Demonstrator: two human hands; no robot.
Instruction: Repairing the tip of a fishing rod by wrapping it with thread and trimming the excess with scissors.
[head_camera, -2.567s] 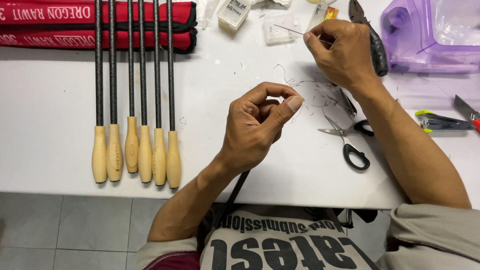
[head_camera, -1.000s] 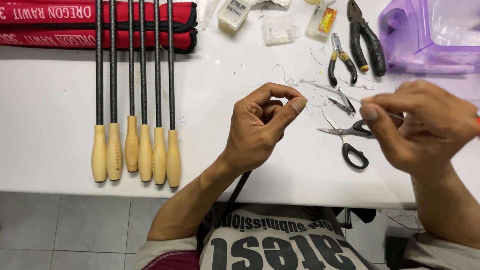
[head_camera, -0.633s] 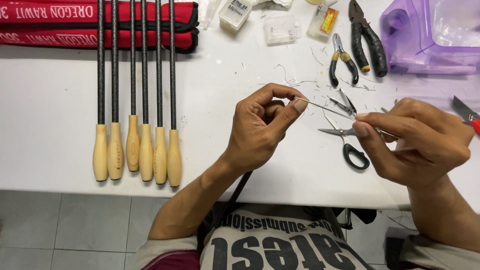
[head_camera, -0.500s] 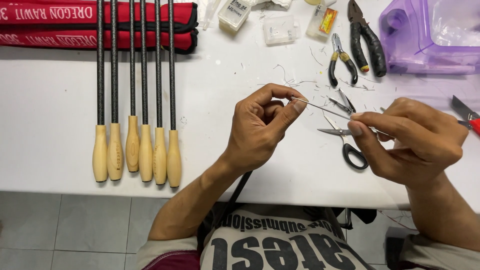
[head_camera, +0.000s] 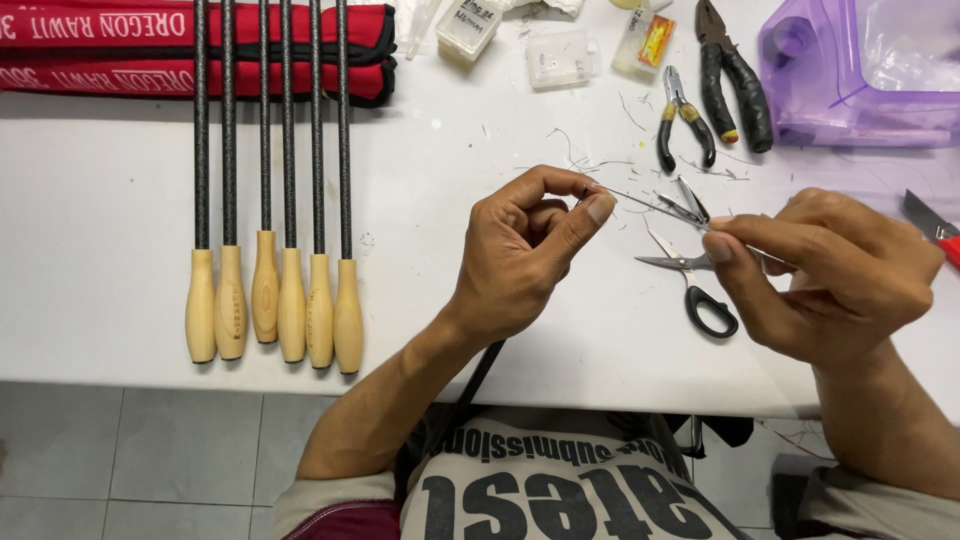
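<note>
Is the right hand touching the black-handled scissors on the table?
Cannot tell. In the head view the right hand overlaps the scissors, hiding any gap.

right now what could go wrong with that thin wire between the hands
1. The wire is very thin and held only by fingertip pinches of the left hand and right hand; it could slip out or kink.
2. Open scissors lie right under the right hand, blades toward the wire; a dropped hand might get nicked.
3. Wire scraps litter the table; a dropped piece could be hard to find.
</note>
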